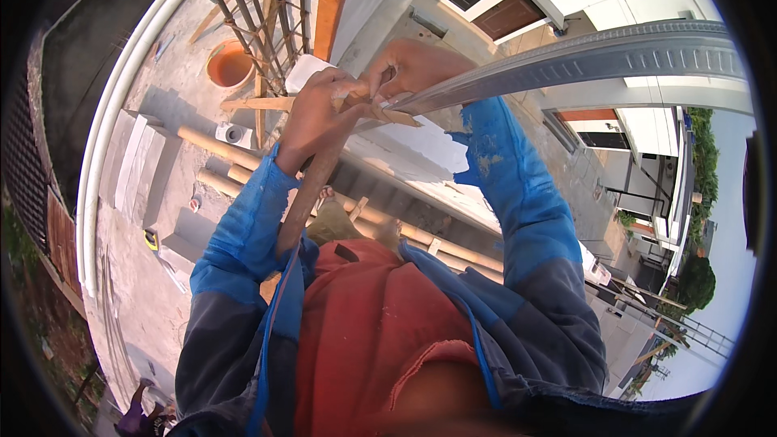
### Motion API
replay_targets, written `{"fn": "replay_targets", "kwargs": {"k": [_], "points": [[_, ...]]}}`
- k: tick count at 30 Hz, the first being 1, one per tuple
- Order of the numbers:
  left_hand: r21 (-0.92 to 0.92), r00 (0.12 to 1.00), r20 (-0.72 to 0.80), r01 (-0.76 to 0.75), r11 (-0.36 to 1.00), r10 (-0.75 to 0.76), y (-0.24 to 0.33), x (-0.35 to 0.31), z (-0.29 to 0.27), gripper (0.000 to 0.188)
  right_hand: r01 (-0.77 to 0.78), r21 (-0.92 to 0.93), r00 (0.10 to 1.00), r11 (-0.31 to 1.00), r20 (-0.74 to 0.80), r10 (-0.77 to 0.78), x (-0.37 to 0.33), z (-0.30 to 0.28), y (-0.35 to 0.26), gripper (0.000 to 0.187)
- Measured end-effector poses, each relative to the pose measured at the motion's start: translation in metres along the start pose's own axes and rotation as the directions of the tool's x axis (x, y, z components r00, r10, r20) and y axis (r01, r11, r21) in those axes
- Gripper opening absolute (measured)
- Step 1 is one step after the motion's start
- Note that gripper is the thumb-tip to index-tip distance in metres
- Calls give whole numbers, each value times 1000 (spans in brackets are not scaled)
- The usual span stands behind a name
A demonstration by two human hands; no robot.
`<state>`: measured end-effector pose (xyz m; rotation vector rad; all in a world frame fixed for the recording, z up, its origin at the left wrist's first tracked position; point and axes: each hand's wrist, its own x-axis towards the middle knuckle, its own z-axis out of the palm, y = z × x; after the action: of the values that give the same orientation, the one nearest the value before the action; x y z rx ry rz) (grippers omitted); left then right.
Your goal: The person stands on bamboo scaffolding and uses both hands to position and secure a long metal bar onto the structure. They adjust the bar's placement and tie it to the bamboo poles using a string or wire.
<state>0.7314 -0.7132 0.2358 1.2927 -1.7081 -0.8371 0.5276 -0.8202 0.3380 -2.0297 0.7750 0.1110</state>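
Both of my hands meet near the end of a long ribbed grey metal channel (583, 67) that stretches off to the right. My left hand (320, 117) is closed around a thin wooden strip (395, 116), whose splintered end sticks out under the channel's tip. My right hand (417, 67) has curled fingers pressed together beside the channel's end; what they pinch is hidden. Its forearm passes behind the channel. A brown wooden pole (309, 198) slants down from the left hand, along the left forearm.
Ahead stand a rusty rebar cage (259, 20) and an orange post (333, 4). To the left are an orange bucket (230, 65), pale blocks (133, 166) and bamboo poles (214, 150). A white pipe (101, 146) edges the slab; a drop lies beyond. Houses fill the right.
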Motion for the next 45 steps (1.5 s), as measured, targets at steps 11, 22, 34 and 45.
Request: {"fn": "replay_targets", "kwargs": {"k": [11, 22, 34, 45], "points": [[-19, 997, -49, -58, 998, 57, -18, 18, 19, 11, 91, -27, 995, 996, -34, -92, 2, 3, 9, 16], [-401, 980, 145, 181, 898, -133, -36, 2, 29, 16, 37, 72, 999, 997, -1, -37, 12, 4, 21, 18], [503, 892, 82, -422, 754, 444, 20, -2, 1, 22, -81, -16, 987, 997, 137, 82, 32, -5, 27, 26], [607, 830, 211, -525, 597, 516, 25, 12, 13, 28, -76, -132, 987, 988, 130, 93, 44, -5, 36, 38]]}}
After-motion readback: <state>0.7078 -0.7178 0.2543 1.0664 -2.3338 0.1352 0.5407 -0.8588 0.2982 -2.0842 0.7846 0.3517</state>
